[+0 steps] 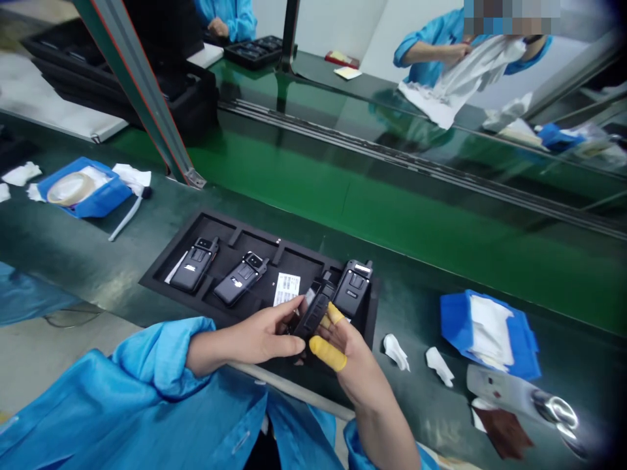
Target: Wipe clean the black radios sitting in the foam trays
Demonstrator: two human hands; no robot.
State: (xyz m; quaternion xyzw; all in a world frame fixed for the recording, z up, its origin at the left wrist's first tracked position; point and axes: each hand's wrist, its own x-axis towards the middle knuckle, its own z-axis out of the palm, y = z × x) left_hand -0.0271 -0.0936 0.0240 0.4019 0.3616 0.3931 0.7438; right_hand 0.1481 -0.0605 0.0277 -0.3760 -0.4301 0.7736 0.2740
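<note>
Over the black foam tray point(230, 238) on the counter point(416, 307), a black two-way radio point(313, 316) is held closely between the left hand point(255, 339) and right hand point(347, 356) — its lower end out of sight, yellow finger cots point(326, 356) on the right. Three more radios point(193, 264) lie in the tray.

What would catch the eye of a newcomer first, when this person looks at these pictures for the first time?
The eye goes first to the lower middle, where the left hand and the right hand, with yellow finger covers, hold a black radio over a black foam tray with three more radios. At top right, across the green bench, a co-worker in blue holds a white cloth.
</note>
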